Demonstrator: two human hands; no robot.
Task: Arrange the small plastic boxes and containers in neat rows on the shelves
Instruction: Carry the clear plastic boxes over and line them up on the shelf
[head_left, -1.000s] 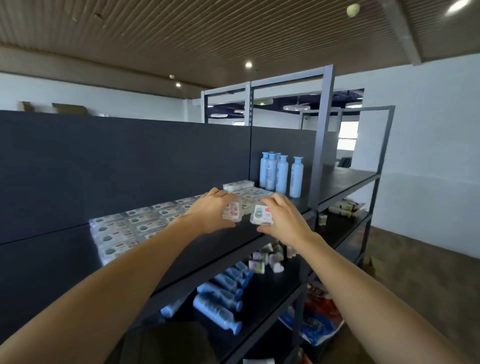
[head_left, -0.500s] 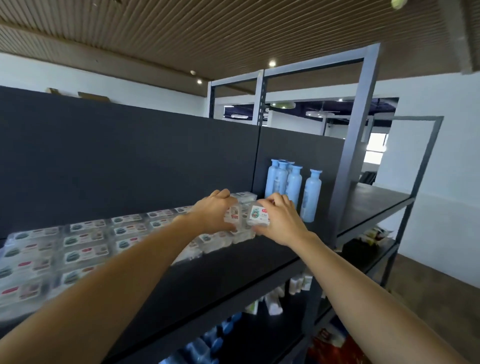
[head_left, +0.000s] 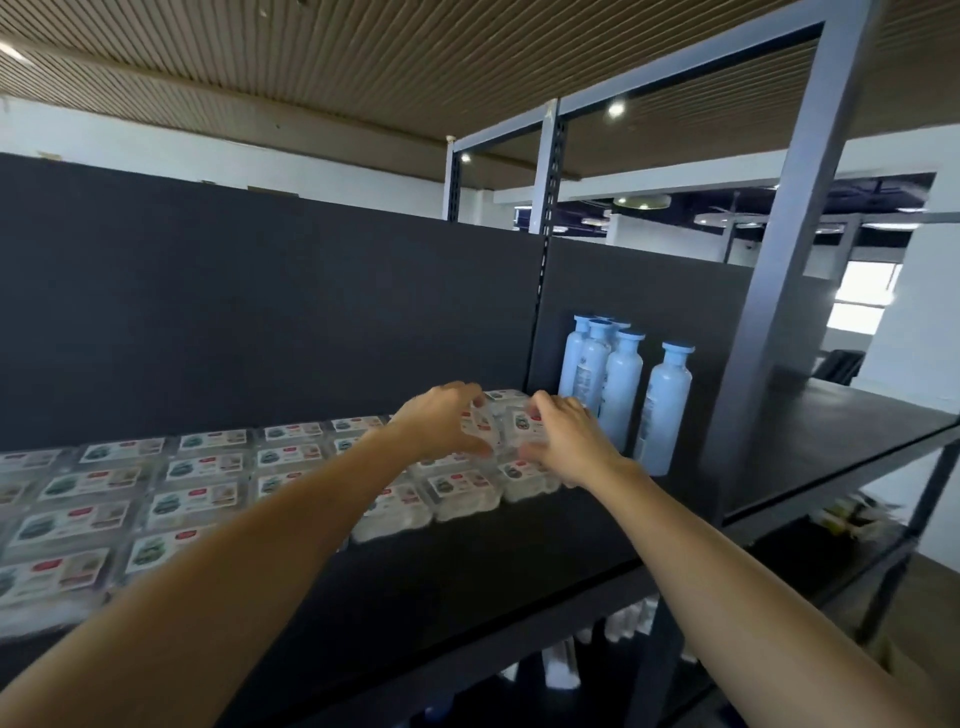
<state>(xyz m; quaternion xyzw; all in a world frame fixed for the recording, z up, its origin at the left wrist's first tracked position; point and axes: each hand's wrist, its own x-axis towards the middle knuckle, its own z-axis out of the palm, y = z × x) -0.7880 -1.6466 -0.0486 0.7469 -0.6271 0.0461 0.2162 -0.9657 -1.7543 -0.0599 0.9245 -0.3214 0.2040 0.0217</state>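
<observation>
So we've got both hands up at the far right end of the rows on the top shelf (head_left: 519, 571), right beside the blue bottles (head_left: 618, 384). Our left hand (head_left: 441, 423) has its fingers curled over a small clear plastic box (head_left: 480, 427), thumb underneath at the near edge, so we're pinching it. Our right hand (head_left: 563, 439) is curled around a second box (head_left: 521, 423). It's blurry there, so we can't tell exactly where the fingertips sit.

The laid-out boxes (head_left: 197, 496) lie flat in rows, labels up, running off to the left.

Handling-wise, these look light, stiff and a bit slick, and probably crack if squeezed hard. We'd take them by the short side walls, not the lid, and set them down flush against their neighbours so nothing nudges the bottles.
</observation>
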